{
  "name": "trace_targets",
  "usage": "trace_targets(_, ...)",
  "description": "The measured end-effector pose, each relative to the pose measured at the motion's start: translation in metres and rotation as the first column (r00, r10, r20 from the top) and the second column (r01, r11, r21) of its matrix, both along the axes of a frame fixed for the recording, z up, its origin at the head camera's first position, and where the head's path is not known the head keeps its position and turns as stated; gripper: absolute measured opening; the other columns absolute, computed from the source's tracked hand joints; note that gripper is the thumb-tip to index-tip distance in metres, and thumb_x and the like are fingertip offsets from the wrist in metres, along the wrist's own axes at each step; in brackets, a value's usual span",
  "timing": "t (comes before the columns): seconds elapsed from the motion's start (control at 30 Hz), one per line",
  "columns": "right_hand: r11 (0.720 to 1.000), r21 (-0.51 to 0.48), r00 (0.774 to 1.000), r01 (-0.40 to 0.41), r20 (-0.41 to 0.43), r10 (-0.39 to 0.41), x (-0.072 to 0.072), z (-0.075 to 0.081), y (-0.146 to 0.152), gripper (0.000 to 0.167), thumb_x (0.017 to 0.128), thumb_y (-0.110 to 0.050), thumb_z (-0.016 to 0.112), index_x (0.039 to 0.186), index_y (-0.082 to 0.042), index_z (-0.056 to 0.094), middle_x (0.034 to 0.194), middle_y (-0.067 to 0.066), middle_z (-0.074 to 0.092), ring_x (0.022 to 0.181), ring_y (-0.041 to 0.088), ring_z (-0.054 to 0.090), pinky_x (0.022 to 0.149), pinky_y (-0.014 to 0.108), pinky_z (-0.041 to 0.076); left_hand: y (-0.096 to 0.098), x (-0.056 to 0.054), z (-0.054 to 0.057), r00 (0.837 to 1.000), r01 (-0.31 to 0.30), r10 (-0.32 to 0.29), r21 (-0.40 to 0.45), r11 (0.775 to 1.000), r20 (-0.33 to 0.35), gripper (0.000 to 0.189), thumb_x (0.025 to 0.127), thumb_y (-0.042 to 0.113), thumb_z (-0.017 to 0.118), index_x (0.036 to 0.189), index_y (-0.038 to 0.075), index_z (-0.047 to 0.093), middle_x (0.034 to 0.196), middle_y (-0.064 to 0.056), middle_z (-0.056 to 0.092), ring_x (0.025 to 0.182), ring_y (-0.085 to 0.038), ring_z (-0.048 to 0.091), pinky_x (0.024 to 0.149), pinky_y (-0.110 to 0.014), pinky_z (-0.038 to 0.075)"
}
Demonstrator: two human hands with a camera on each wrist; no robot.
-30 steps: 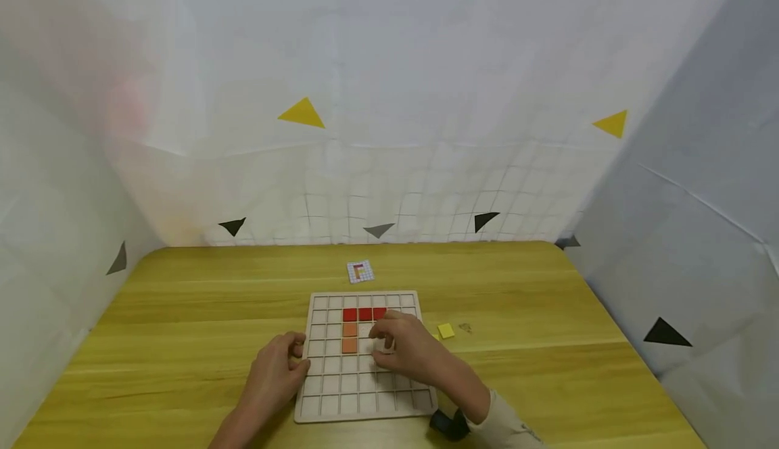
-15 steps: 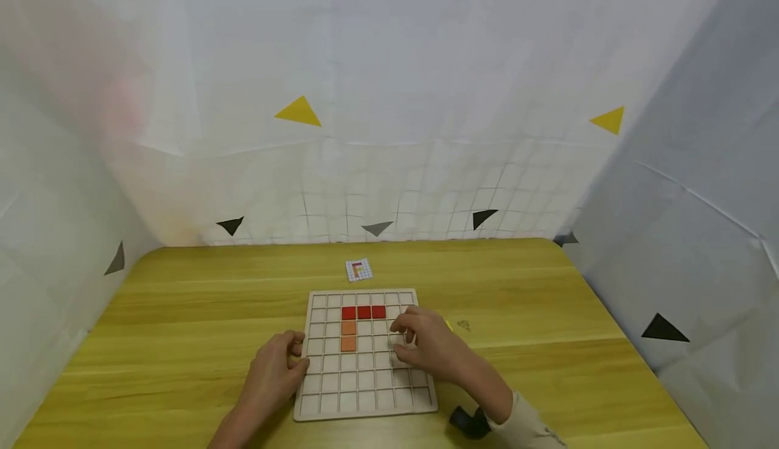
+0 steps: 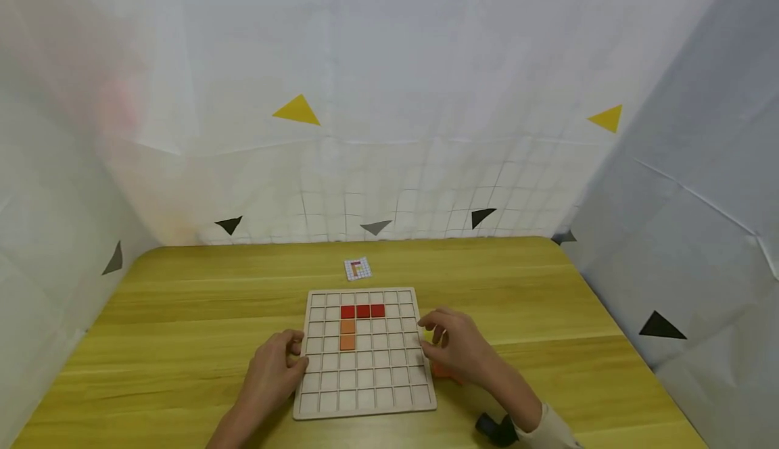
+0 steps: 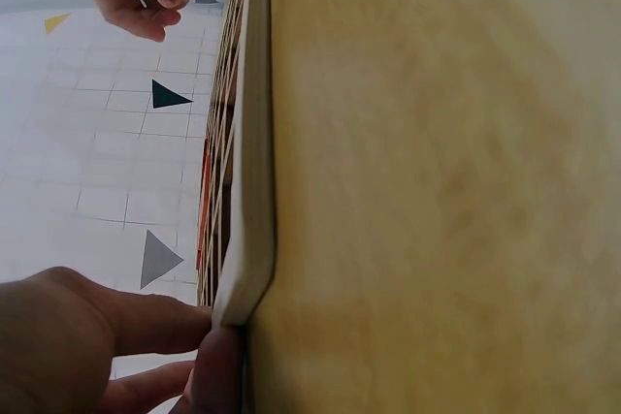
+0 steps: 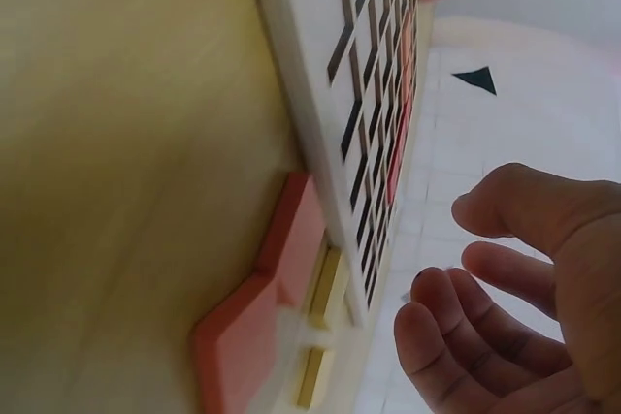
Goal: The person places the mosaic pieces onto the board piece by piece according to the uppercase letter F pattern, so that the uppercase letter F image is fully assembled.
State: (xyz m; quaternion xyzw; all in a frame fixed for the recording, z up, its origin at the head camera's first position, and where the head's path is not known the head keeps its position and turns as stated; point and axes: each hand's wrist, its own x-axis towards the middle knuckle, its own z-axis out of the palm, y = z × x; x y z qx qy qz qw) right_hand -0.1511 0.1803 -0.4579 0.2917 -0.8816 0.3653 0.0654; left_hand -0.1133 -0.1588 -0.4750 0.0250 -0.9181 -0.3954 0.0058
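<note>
A pale wooden grid board (image 3: 365, 385) lies on the table, with three red tiles (image 3: 363, 311) in one row and two orange tiles (image 3: 347, 334) below the leftmost. At its left edge my left hand (image 3: 270, 371) holds the board, thumb and forefinger against the side; the left wrist view shows those fingertips at a rounded corner. My right hand (image 3: 459, 344) hovers beside the right edge, fingers loosely bent, nothing between them. Below it, the right wrist view shows loose orange tiles (image 5: 238, 336) and yellow tiles (image 5: 328, 286) next to the board. The hand partly covers them in the head view.
A small card (image 3: 358, 268) with a coloured pattern on a grid lies behind the board. White sheeting (image 3: 389, 165) with yellow, grey and black triangles walls in the wooden table (image 3: 182, 300). A black object (image 3: 496, 429) sits by the right sleeve.
My right hand has moved right, from over the board to beyond its right edge, uncovering the right-hand squares. The left hand keeps its place at the board's left edge.
</note>
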Motion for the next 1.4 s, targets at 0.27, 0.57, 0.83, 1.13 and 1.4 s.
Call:
trace_targets(0.27, 0.999, -0.007, 0.999, 0.044, 0.03, -0.044, 0.009, -0.002, 0.022, 0.026, 0.079, 0.0, 0.079, 0.104, -0.001, 0.07, 0.094, 0.008, 0.065, 0.072, 0.017, 0.061, 0.06, 0.029, 0.054, 0.001, -0.002, 0.0, 1.0, -0.009, 0.009, -0.005, 1.0, 0.011, 0.037, 0.084, 0.004, 0.074, 0.119, -0.001, 0.065, 0.093, -0.004, 0.06, 0.075, -0.014, 0.057, 0.064, -0.031, 0.049)
trace_targets(0.57, 0.994, -0.007, 0.994, 0.11, 0.02, -0.11, 0.022, -0.008, 0.044, 0.03, 0.074, 0.001, 0.082, 0.102, -0.001, 0.071, 0.091, 0.007, 0.065, 0.071, 0.018, 0.062, 0.059, 0.029, 0.055, 0.0, -0.002, -0.001, 1.0, -0.002, 0.002, 0.0, 1.0, 0.003, 0.038, 0.084, 0.004, 0.074, 0.12, -0.002, 0.065, 0.095, -0.005, 0.061, 0.076, -0.014, 0.058, 0.065, -0.031, 0.05)
trace_targets(0.83, 0.989, -0.003, 0.989, 0.145, 0.035, -0.145, 0.035, -0.012, 0.056, 0.03, 0.076, -0.001, 0.083, 0.103, -0.003, 0.071, 0.09, 0.004, 0.064, 0.072, 0.014, 0.061, 0.059, 0.028, 0.054, -0.002, 0.0, 0.001, 1.0, 0.015, -0.015, -0.01, 1.0, -0.009, 0.038, 0.084, 0.004, 0.074, 0.12, -0.003, 0.064, 0.095, -0.005, 0.06, 0.077, -0.015, 0.059, 0.066, -0.033, 0.051)
trace_targets(1.13, 0.984, -0.013, 0.984, 0.18, 0.011, -0.179, 0.049, -0.023, 0.067, 0.03, 0.075, -0.002, 0.084, 0.102, -0.007, 0.071, 0.086, -0.002, 0.063, 0.069, 0.011, 0.06, 0.057, 0.026, 0.052, -0.001, 0.0, 0.003, 1.0, 0.024, -0.024, -0.012, 1.0, -0.005, 0.038, 0.084, 0.003, 0.074, 0.12, -0.003, 0.064, 0.095, -0.005, 0.06, 0.077, -0.015, 0.059, 0.067, -0.033, 0.051)
trace_targets(1.4, 0.982, -0.02, 0.981, 0.186, 0.068, -0.184, 0.056, -0.027, 0.069, 0.03, 0.075, 0.0, 0.082, 0.102, -0.009, 0.071, 0.088, -0.002, 0.064, 0.069, 0.011, 0.061, 0.058, 0.027, 0.053, -0.001, 0.001, 0.004, 1.0, 0.024, -0.024, -0.003, 1.0, 0.001, 0.038, 0.084, 0.004, 0.073, 0.121, -0.004, 0.063, 0.096, -0.006, 0.06, 0.078, -0.016, 0.059, 0.067, -0.034, 0.051)
